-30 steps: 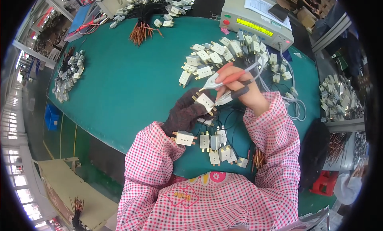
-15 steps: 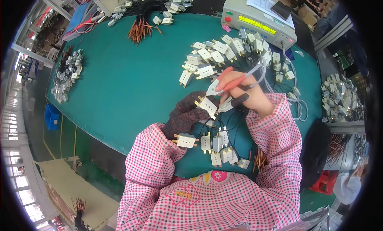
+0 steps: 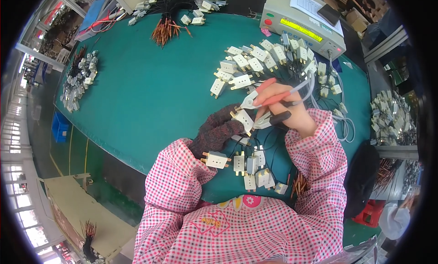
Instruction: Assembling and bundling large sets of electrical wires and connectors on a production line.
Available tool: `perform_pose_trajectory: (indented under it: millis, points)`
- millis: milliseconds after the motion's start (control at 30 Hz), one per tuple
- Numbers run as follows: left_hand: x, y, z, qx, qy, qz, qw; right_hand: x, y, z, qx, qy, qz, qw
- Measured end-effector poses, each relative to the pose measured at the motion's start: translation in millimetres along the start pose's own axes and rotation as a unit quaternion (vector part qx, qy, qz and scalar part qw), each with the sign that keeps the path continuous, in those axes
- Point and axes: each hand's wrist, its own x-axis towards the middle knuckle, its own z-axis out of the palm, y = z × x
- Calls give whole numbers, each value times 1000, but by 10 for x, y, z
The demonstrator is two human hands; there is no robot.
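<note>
Far over on the left, a blue bin (image 3: 59, 127) stood on the floor beyond the green tabletop (image 3: 146, 95). A bundle of pale plugs (image 3: 82, 81) lay along the table's left edge, and farther back a dark-corded bundle spread its copper-coloured ends (image 3: 165, 32) toward the middle.

Nearer me, the left hand (image 3: 214, 130), in a dark knitted glove, had its fingers closed on a white plug block (image 3: 243, 121) held above the table, brass prongs showing. Below it, a small cluster of similar plugs (image 3: 251, 166) lay near the person's checked smock (image 3: 255, 232).

The bare right hand (image 3: 292, 108) gripped a red-handled clip (image 3: 249, 102) and a black-handled clip (image 3: 279, 118) together. The red one's tip met the block's upper prongs; whether the black one's touched its lower end, I couldn't tell.

Behind, more plugs fanned out before a boxy instrument (image 3: 301, 26) with a lit yellow display. At far right sat another heap of plugs (image 3: 391, 113).
</note>
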Motion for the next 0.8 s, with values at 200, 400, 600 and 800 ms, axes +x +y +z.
perform_pose_trajectory:
  millis: [200,400,600,800]
  points:
    - [80,-193,-154,5,-26,17,1000,34,-62,58,-22,7,21,1000]
    - [84,-201,-164,17,-49,13,999,30,-125,45,-36,-4,30,999]
    - [40,-202,-179,47,-101,75,991,-35,-241,229,-24,0,56,998]
    - [173,-330,-102,88,-38,140,986,-60,-266,413,154,-8,29,988]
